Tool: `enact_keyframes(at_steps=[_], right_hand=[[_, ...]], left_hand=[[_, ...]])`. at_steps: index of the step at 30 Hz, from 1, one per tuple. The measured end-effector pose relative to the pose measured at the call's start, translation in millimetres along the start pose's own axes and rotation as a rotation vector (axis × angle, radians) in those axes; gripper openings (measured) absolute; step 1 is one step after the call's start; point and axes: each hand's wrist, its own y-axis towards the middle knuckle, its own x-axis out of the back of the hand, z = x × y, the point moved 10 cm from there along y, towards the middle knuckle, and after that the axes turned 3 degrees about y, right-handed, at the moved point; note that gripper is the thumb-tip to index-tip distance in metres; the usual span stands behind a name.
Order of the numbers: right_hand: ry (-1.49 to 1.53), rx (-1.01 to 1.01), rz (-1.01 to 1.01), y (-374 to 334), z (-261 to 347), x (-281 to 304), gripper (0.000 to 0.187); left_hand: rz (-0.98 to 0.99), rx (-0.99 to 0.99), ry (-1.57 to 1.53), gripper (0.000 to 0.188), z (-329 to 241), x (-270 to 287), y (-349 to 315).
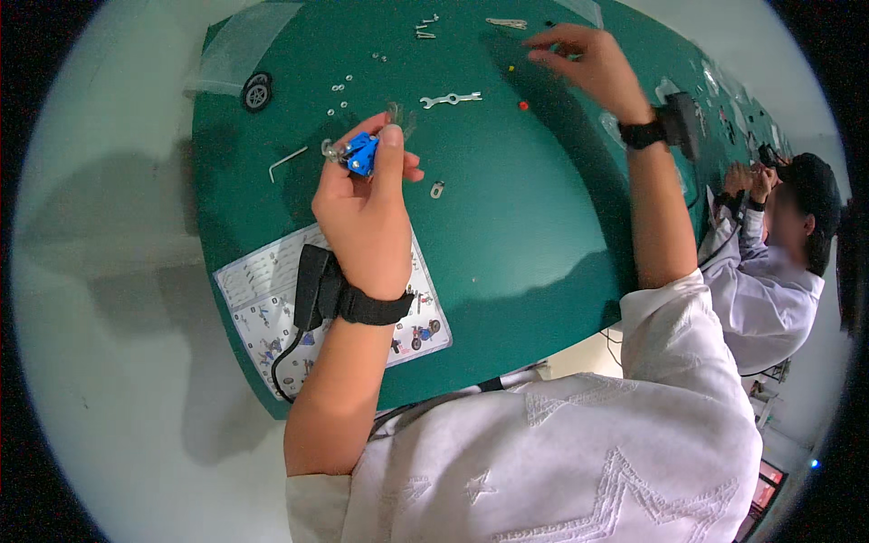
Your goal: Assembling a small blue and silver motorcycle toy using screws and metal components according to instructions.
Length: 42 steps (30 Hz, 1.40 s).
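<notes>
My left hand (367, 213) is closed on a small blue toy model part (360, 154), with metal screws and grey or clear pieces sticking out of it. Over the far side of the table, my right hand (587, 65) hovers with its thumb and fingers bent but apart, and nothing shows between them. Thin metal strips (507, 23) lie just beyond its fingertips. Below that hand are a tiny yellow piece (511, 69) and a red piece (523, 106). A flat silver wrench (451, 100) rests between the two hands, and a small metal bracket (437, 190) is right of my left hand.
A printed instruction sheet (425, 339) lies under my left forearm. On the green table (516, 235) are a hex key (288, 163), a black wheel (257, 92), several nuts (339, 88) and screws (425, 35). At right sits a co-worker (765, 271), beside plastic bags (715, 81).
</notes>
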Motion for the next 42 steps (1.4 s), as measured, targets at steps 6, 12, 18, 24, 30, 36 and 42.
enact_keyframes(at_steps=[6, 12, 18, 24, 30, 36, 42], right_hand=[[-0.042, 0.152, 0.057, 3, 20, -31, 0.018], [0.000, 0.113, 0.041, 6, 18, -35, 0.013], [-0.169, 0.151, 0.113, 4, 15, -35, 0.015], [0.239, -0.043, 0.081, 3, 24, -33, 0.012], [0.866, -0.030, 0.208, -8, 111, -39, 0.013], [0.865, 0.124, 0.321, -15, 135, -53, 0.009], [0.908, 0.037, 0.356, -16, 132, -57, 0.010]], left_hand=[[0.135, 0.027, -0.034, 0.024, 0, -17, -3], [0.220, 0.113, -0.120, 0.025, 11, -21, -8], [0.269, 0.153, -0.105, 0.022, 12, -25, -11], [0.374, 0.279, -0.114, 0.020, 13, -34, -15], [0.391, 0.152, 0.006, 0.019, 6, -35, -18], [0.428, 0.014, 0.094, 0.018, 3, -37, -17], [0.429, 0.060, 0.052, 0.018, 3, -36, -17]])
